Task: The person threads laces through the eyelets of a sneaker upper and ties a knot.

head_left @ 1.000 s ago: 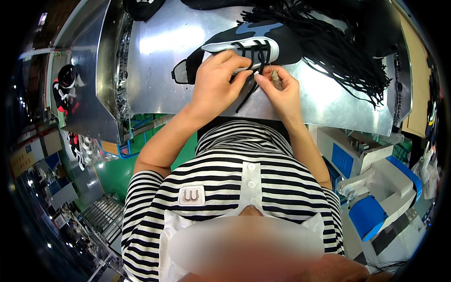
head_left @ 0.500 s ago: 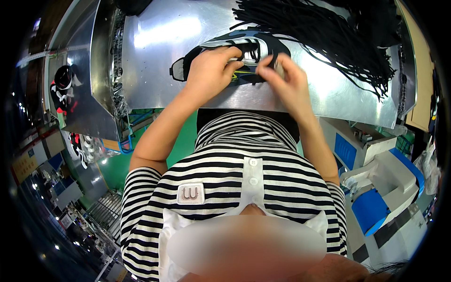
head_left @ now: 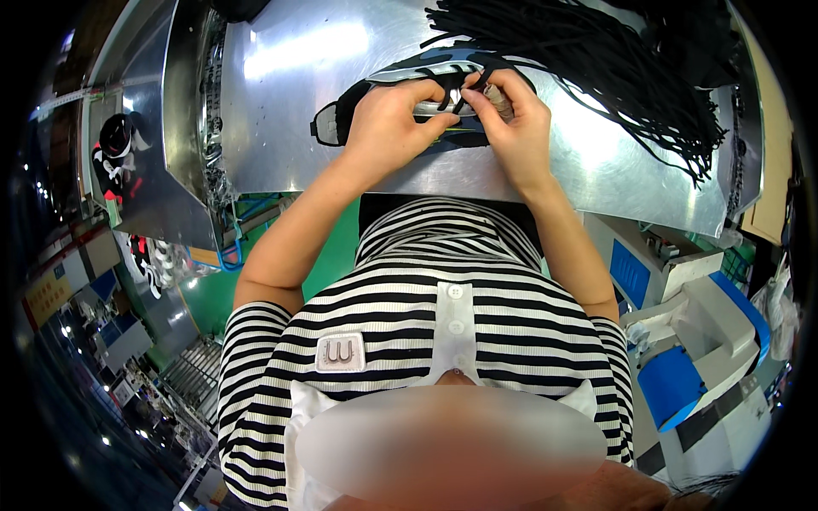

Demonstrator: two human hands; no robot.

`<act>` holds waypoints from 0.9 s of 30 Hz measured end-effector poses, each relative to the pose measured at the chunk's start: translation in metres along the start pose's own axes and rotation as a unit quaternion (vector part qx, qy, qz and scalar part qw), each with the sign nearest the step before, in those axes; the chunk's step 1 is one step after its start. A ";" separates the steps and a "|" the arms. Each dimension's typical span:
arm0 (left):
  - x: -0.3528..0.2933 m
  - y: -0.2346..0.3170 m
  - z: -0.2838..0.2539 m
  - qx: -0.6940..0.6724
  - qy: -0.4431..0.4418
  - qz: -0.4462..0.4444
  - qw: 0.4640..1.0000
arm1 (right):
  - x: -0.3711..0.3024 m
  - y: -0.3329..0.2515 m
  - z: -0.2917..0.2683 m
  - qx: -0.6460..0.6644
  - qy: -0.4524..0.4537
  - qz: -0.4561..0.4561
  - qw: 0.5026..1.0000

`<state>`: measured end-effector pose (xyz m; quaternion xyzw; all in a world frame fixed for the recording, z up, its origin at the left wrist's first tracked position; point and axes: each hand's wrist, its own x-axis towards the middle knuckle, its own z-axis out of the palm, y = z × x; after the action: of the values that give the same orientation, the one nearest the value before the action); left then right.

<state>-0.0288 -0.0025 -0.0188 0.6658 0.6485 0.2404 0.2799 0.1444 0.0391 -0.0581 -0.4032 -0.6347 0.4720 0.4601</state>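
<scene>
A dark sneaker (head_left: 355,98) with blue patches and a silvery lacing panel lies on its side on the metal tabletop, its pull-tab end toward the left. My left hand (head_left: 388,126) curls over the lacing area and grips the shoe, thumb on the near edge. Between the thumb and index finger of my right hand (head_left: 518,119) is a black shoelace (head_left: 462,104), pinched close to the eyelets. A tan wrap shows around one of the right fingers. The fingers hide much of the shoe's middle.
A large bundle of black laces (head_left: 613,81) spreads across the table's right side. Raised metal edges bound the metal table (head_left: 281,153) left and right. A blue-and-white machine (head_left: 682,366) stands at the lower right. Shoes (head_left: 115,157) sit beyond the left edge.
My right hand has moved left and farther over the shoe, and its fingers now meet at the lacing. My left hand remains on the shoe, its thumb shifted slightly right.
</scene>
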 end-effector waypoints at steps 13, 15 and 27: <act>0.000 -0.004 0.008 0.005 0.034 0.024 0.999 | -0.045 -0.015 -0.021 -0.032 -0.102 0.148 0.983; 0.000 -0.003 0.008 0.004 0.032 0.027 0.999 | -0.042 -0.013 -0.021 -0.032 -0.097 0.140 0.985; -0.020 0.001 0.017 -0.004 0.035 0.126 0.991 | -0.036 -0.009 0.006 0.072 -0.058 0.255 0.962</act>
<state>-0.0172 -0.0238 -0.0293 0.7322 0.5676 0.2999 0.2273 0.1468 0.0013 -0.0574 -0.4894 -0.5004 0.6410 0.3149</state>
